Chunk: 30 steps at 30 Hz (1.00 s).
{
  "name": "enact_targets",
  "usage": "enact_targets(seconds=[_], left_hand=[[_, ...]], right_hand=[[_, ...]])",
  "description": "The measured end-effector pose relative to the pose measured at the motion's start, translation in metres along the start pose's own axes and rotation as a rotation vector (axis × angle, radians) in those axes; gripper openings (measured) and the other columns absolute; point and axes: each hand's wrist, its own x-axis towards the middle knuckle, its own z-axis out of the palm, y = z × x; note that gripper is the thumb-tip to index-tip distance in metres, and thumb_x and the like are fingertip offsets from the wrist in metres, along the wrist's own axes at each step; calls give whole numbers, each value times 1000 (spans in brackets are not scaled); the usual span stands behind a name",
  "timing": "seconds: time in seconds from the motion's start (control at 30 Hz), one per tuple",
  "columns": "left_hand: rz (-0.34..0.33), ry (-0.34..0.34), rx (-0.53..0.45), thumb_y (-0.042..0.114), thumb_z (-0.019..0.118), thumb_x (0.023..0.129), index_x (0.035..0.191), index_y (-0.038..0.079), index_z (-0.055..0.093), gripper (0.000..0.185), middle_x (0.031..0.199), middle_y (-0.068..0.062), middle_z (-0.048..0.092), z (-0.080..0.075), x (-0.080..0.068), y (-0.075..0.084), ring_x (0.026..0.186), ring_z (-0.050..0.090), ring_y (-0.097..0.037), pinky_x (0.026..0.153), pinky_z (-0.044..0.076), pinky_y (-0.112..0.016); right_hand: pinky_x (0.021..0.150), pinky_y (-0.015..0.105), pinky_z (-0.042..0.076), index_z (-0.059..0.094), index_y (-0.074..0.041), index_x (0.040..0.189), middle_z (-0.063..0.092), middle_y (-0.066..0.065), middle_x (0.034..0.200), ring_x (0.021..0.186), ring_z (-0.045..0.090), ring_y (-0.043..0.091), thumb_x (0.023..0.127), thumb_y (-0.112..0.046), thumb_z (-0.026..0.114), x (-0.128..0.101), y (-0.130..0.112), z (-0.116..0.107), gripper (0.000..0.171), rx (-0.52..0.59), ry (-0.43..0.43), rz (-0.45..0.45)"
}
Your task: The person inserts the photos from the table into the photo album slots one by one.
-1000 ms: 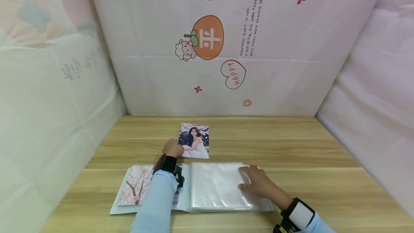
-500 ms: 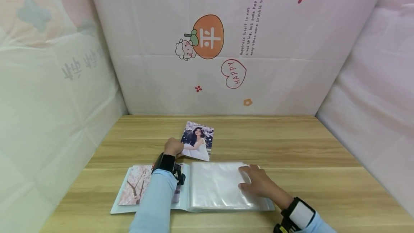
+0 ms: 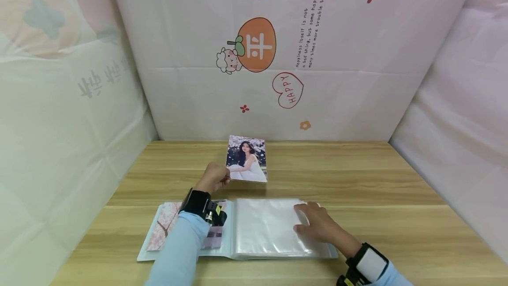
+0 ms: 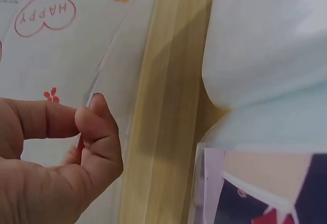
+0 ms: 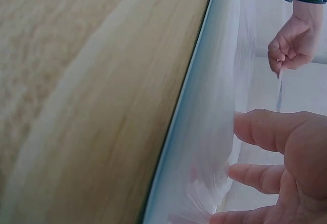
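Head view: left hand (image 3: 214, 177) pinches the photo (image 3: 247, 159) by one corner, raised just behind the album (image 3: 278, 228). Right hand (image 3: 317, 226) lies spread, pressing album sleeves. Corner-only pinch risks photo slipping or bending.

We are seeing soft, bright, even light with faint shadows. The wrist pictures are looking blurry up close.

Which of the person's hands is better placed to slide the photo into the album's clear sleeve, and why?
Probably the left. The left hand already pinches the photo, raised above the table. The right hand lies flat on the album sleeves, steadying them.
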Motion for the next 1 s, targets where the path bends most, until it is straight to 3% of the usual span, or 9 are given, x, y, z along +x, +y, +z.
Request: enact_targets(seconds=[0.17,0.27,0.47,0.67,1.0], left_hand=[[-20,-68,-66,-16,45,77,94,-12,49,18,90,-19,48,-6,-8,2,56,48,-17,53,43,-24],[-15,-93,-95,-15,46,79,90,-9,47,13,92,-20,47,-9,-16,4,58,49,-18,56,44,-25],[15,-148,-59,-11,48,83,82,-4,48,6,85,-18,50,-11,-45,5,61,52,-18,60,48,-25],[47,-222,-82,-10,49,83,89,-7,46,7,86,-21,51,-8,-73,-7,64,55,-19,59,50,-25],[43,-319,-125,-11,46,80,92,-8,41,13,81,-18,50,5,-104,-26,61,55,-16,55,49,-20]], right_hand=[[84,62,38,54,0,123,48,25,119,106,43,51,78,-20,73,1,-1,1,54,-3,-2,-4],[84,63,38,54,0,123,48,26,119,106,42,52,77,-21,74,1,-2,0,54,-1,-3,1],[84,64,37,54,0,123,47,28,121,106,41,55,77,-21,74,1,-3,0,54,-7,-1,11],[85,64,36,54,0,124,47,28,121,107,42,54,78,-20,73,1,-1,3,54,-12,10,9],[87,66,34,54,1,124,46,30,123,110,39,55,78,-22,73,1,0,2,55,-16,8,3]])
